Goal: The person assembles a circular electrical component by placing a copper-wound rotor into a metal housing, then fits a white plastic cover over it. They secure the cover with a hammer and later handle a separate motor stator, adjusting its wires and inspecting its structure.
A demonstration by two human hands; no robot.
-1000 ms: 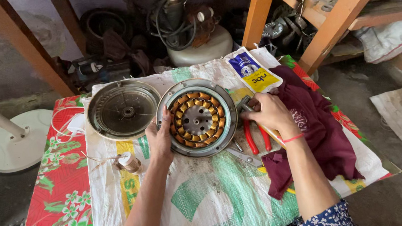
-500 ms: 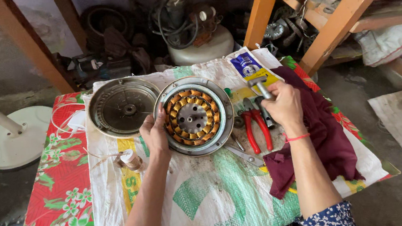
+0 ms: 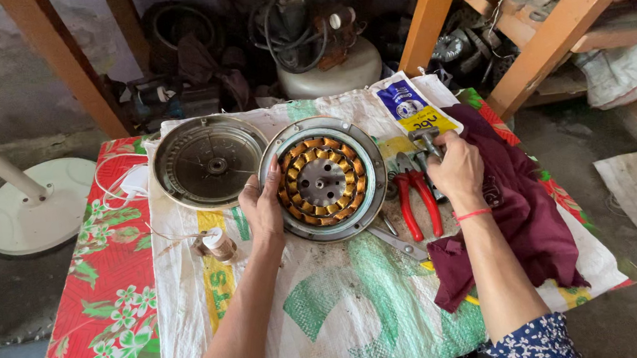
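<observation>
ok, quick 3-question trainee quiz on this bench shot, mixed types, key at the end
1. True or false: the left hand rests on the rim of the round motor housing with the copper coils.
2. What lies on the sack between the housing and the right hand?
A. red-handled pliers
B. a paintbrush
C. a tape measure
3. Fill in: the empty round metal cover sits to the ____ of the coil housing in the head view.

Key:
1. True.
2. A, the red-handled pliers.
3. Left.
</observation>
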